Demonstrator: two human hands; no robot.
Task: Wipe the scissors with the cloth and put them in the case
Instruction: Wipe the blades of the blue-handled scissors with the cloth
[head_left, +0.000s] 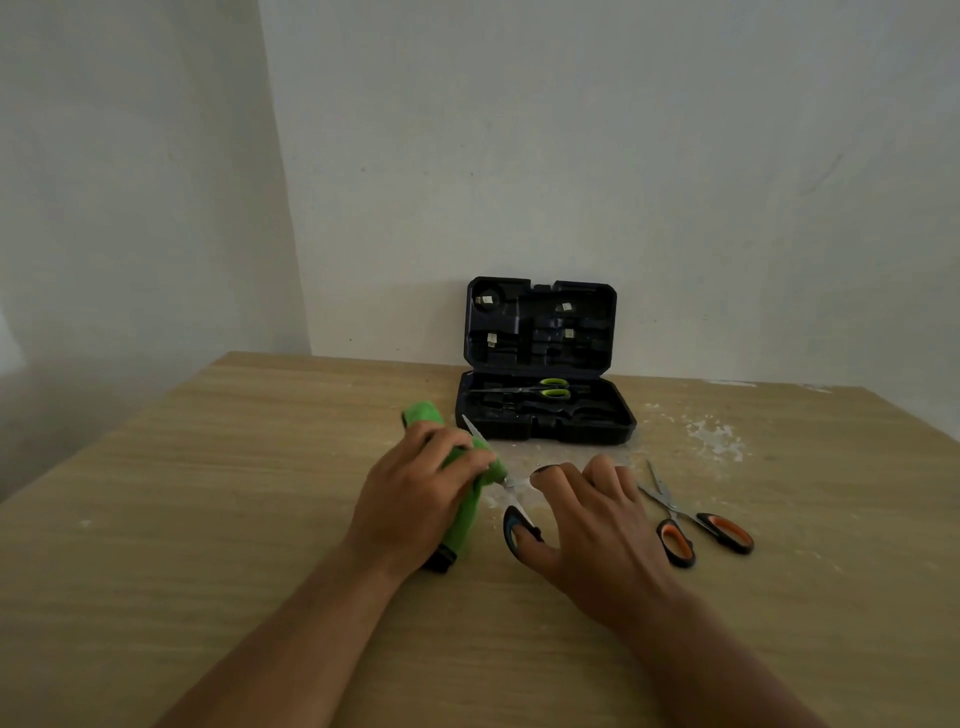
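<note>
Head view, only one on offer:

Roughly a third done, going by the count. One pair of green-handled scissors already lying in the bottom tray of the open case, well past both hands, lid propped up against the wall.

Currently mid-wipe on pair number two. Left hand wrapped around the green cloth, fingers curled over it and pressing it onto a blade of the blue-handled scissors. Blade tip poking out just beyond the left fingers, pointing toward the case. Right hand gripping the handle end of that same pair, thumb through the blue loop, fingers curled over the other loop. Scissors spread open, sitting right between the two hands, low over the bench or touching it, hard to say which.

Still waiting: orange-handled scissors lying open on the bench just to the right of the right hand, untouched. Can't tell whether already wiped or not, probably not.

Also some white crumbly mess on the bench beyond the right hand, near the case corner.

Left to do: finish this wipe, drop blue pair in the case, then the same for orange.
</note>
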